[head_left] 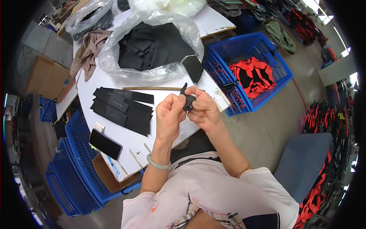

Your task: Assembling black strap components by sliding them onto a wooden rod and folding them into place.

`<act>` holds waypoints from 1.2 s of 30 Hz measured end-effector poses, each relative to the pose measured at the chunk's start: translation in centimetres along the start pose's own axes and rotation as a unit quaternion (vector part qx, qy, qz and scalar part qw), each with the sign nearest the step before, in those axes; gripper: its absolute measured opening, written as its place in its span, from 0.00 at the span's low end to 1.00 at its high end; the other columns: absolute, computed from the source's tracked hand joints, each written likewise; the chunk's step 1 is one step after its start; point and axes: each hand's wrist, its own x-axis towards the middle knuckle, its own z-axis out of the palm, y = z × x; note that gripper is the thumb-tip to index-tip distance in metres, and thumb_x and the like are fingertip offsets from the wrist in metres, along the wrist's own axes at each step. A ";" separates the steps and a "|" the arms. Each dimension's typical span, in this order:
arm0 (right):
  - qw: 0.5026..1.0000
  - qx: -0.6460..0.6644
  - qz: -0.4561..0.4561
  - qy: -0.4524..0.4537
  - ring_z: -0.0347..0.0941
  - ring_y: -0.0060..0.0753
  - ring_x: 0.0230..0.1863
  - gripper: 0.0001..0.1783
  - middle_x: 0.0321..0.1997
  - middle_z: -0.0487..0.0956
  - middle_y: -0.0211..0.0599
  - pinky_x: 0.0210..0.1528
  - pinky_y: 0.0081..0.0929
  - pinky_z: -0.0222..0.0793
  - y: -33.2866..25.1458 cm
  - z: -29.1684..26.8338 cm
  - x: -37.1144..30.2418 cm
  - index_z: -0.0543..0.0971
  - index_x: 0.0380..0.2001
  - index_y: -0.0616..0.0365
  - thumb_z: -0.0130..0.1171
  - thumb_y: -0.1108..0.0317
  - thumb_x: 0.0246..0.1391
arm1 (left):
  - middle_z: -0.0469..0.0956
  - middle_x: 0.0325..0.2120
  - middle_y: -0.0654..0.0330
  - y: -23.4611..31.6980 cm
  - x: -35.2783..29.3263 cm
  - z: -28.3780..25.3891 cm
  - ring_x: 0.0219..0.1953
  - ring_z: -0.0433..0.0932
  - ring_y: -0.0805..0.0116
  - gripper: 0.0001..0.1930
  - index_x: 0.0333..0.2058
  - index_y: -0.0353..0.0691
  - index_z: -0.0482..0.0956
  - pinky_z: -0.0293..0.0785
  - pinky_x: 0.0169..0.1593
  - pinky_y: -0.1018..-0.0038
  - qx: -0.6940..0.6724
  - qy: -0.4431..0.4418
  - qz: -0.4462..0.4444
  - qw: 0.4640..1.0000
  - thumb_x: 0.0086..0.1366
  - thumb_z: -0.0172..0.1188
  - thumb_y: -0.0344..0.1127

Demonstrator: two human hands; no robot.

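Observation:
My left hand (170, 114) and my right hand (206, 111) are close together above the front edge of the white table (85, 86). Both pinch a small black fabric piece (188, 101), folded or bunched between the fingertips, with one narrow end sticking up. A pale bangle (158, 163) circles my left wrist. To the left of my hands, several flat black fabric pieces (131, 110) lie fanned out and overlapping. Just beyond my hands is a thin wooden strip (152, 88). Farther back stands an open clear plastic bag (110, 63) filled with black fabric pieces (152, 47).
A blue crate (275, 82) at the right holds red and black items (252, 77). A phone (105, 144) lies at the table's left edge, above blue crates (72, 168) and a cardboard box (110, 177). A checked brown cloth (88, 53) hangs near the bag. A grey-blue panel (305, 164) stands right.

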 end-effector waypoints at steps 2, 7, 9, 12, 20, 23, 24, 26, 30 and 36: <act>1.000 -0.028 -0.011 0.011 0.49 0.10 0.10 0.20 0.21 0.68 0.25 0.12 0.10 0.50 0.2 0.8 0.4 0.69 0.46 0.67 0.56 0.80 0.48 | 0.63 0.15 0.73 0.4 0.0 -0.2 0.14 0.54 0.86 0.12 0.22 0.42 0.67 0.48 0.18 0.86 0.040 0.027 0.041 0.998 0.63 0.57 0.35; 0.980 -0.139 -0.107 0.094 0.58 0.09 0.15 0.23 0.29 0.76 0.34 0.13 0.11 0.54 1.1 1.6 1.1 0.69 0.50 0.67 0.57 0.81 0.47 | 0.66 0.15 0.70 -0.2 0.5 -0.2 0.15 0.59 0.85 0.10 0.24 0.40 0.68 0.52 0.18 0.86 0.104 0.065 0.119 0.985 0.62 0.57 0.32; 0.972 -0.165 -0.128 0.111 0.60 0.09 0.13 0.24 0.32 0.76 0.37 0.12 0.10 0.55 1.3 1.1 1.1 0.70 0.49 0.68 0.57 0.83 0.46 | 0.68 0.15 0.71 -0.5 0.6 -0.8 0.16 0.61 0.87 0.10 0.24 0.40 0.69 0.54 0.19 0.88 0.093 0.069 0.107 0.987 0.60 0.61 0.33; 0.993 -0.068 -0.090 0.041 0.58 0.08 0.10 0.24 0.33 0.76 0.40 0.10 0.08 0.52 1.3 0.3 0.8 0.70 0.49 0.69 0.57 0.83 0.45 | 0.68 0.15 0.69 -0.4 0.5 -1.0 0.15 0.61 0.86 0.10 0.24 0.40 0.69 0.54 0.18 0.88 0.067 0.055 0.101 0.991 0.61 0.60 0.33; 0.996 -0.082 -0.029 -0.035 0.59 0.13 0.08 0.21 0.28 0.78 0.42 0.09 0.11 0.53 -0.8 -0.2 0.5 0.71 0.48 0.71 0.55 0.81 0.48 | 0.70 0.18 0.64 1.5 0.2 0.7 0.16 0.66 0.81 0.08 0.25 0.36 0.69 0.63 0.20 0.85 0.048 0.023 0.068 0.996 0.60 0.59 0.30; 0.987 -0.146 -0.061 0.036 0.67 0.19 0.12 0.15 0.25 0.78 0.40 0.14 0.13 0.62 -1.5 -0.2 0.5 0.75 0.42 0.71 0.57 0.80 0.48 | 0.72 0.23 0.60 2.0 0.1 0.0 0.22 0.73 0.75 0.05 0.33 0.30 0.73 0.73 0.26 0.80 0.130 0.028 0.147 0.980 0.58 0.57 0.22; 0.976 -0.197 -0.074 0.059 0.68 0.19 0.13 0.14 0.24 0.78 0.39 0.14 0.13 0.63 -1.7 0.1 0.5 0.76 0.40 0.70 0.58 0.80 0.47 | 0.74 0.24 0.59 1.9 0.1 -0.3 0.24 0.74 0.74 0.06 0.35 0.29 0.74 0.74 0.28 0.80 0.189 0.009 0.153 0.970 0.58 0.56 0.22; 0.955 -0.268 -0.082 0.100 0.70 0.20 0.14 0.13 0.21 0.77 0.37 0.15 0.14 0.65 -1.8 1.2 0.7 0.77 0.38 0.69 0.60 0.81 0.45 | 0.77 0.29 0.56 2.4 0.1 -1.4 0.27 0.78 0.73 0.09 0.39 0.28 0.77 0.76 0.31 0.80 0.252 -0.019 0.145 0.957 0.59 0.56 0.22; 0.944 -0.300 -0.095 0.102 0.71 0.20 0.15 0.14 0.21 0.77 0.37 0.15 0.14 0.65 -1.6 2.2 1.2 0.77 0.38 0.69 0.60 0.80 0.45 | 0.77 0.25 0.57 2.0 -0.1 -0.7 0.24 0.79 0.73 0.08 0.38 0.28 0.76 0.75 0.27 0.82 0.416 0.015 0.259 0.872 0.59 0.55 0.21; 0.870 -0.442 -0.186 0.116 0.61 0.08 0.17 0.07 0.24 0.74 0.29 0.17 0.08 0.51 1.1 3.7 0.6 0.74 0.31 0.63 0.60 0.81 0.46 | 0.74 0.20 0.56 2.0 1.1 -1.8 0.17 0.74 0.69 0.08 0.32 0.31 0.75 0.71 0.20 0.78 0.543 0.059 0.413 0.729 0.51 0.56 0.17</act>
